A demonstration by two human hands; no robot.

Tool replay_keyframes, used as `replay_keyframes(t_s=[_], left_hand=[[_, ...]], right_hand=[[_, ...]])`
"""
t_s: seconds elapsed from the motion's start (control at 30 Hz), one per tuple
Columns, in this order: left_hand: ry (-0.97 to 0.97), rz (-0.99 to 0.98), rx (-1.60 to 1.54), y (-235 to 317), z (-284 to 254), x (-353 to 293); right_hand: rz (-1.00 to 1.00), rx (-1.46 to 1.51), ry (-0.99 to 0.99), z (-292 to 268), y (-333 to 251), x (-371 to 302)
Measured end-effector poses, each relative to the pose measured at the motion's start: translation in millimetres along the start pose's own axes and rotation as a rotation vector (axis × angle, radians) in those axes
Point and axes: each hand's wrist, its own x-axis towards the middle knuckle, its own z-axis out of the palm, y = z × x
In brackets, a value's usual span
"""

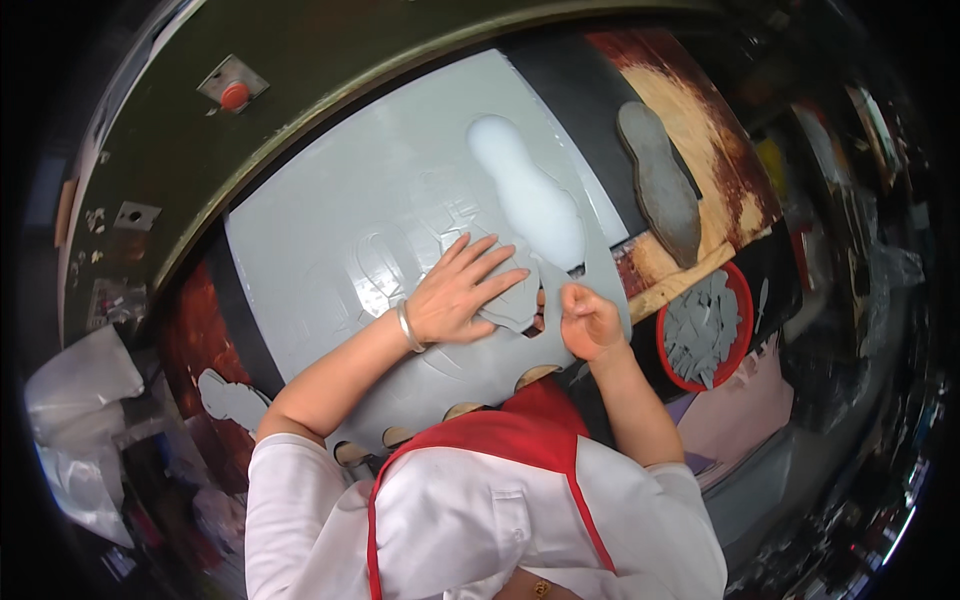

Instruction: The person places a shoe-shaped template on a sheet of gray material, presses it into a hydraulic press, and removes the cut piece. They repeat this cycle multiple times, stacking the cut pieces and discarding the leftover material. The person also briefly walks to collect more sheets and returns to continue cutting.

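Grey flat sheeting (pixel 320 205) is lying left of a round red plastic basin (pixel 747 305), the splayed left hand (pixel 450 298) pressing down, the curled right hand (pixel 592 322), grip unclear, seemingly loosening a grey cut piece (pixel 512 304), next needing steady support.

Grey sheet (pixel 330 200) partly hidden beneath left grip (pixel 455 300), clutter (pixel 885 262) at far right blurred beyond recognition
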Motion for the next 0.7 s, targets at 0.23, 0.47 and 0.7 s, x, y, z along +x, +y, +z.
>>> replay_keyframes(t_s=[0.23, 0.47, 0.7], left_hand=[[0.792, -0.839, -0.585, -36, -91, 32], [1.227, -0.152, -0.419, -59, -231, 6], [0.293, 0.099, -0.023, 19, -60, -65]], right_hand=[[-0.078, -1.234, 0.499, 42, -13, -28], [-0.448, -1.697, 0.075, 77, 13, -19], [0.085, -1.457, -0.114, 62, 43, 43]])
